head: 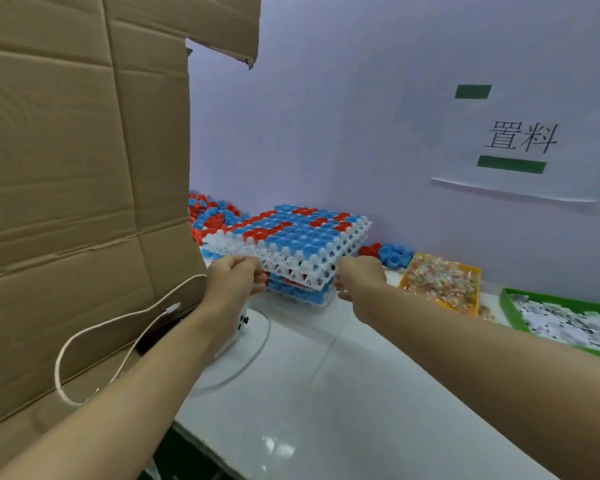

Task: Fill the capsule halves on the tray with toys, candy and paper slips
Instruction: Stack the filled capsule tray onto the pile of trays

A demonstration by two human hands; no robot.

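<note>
Gripping the near edge of a white moulded plastic tray (pixel 312 268) are both hands: the left hand (pixel 234 277) is curled round the tray's near left corner, and the right hand (pixel 359 277) is curled round its near right corner, fingers tucked under the rim. The tray is held tilted, its near edge raised off another tray of the same kind (pixel 302 294) stacked beneath it. Its cups are filled with blue and red plastic capsule halves (pixel 298 233), open side up.

A tall brown cardboard box wall (pixel 84 202) closes off the left side, just beside the left forearm, with a beige cord (pixel 111 327) looped against it. A pale wall (pixel 343 116) stands directly behind the stack, bearing a white paper sign (pixel 520 143) with green tape strips. Loose red and blue capsule halves (pixel 212 213) are heaped between the box wall and the stack, and more (pixel 392 252) lie to its right.

To the right, near the wall, an orange mesh basket of wrapped candy (pixel 440 280) is set, and beyond it a green tray of printed paper slips (pixel 568 323). The glossy white tabletop (pixel 343 393) lies bare between the forearms, up to its near edge.
</note>
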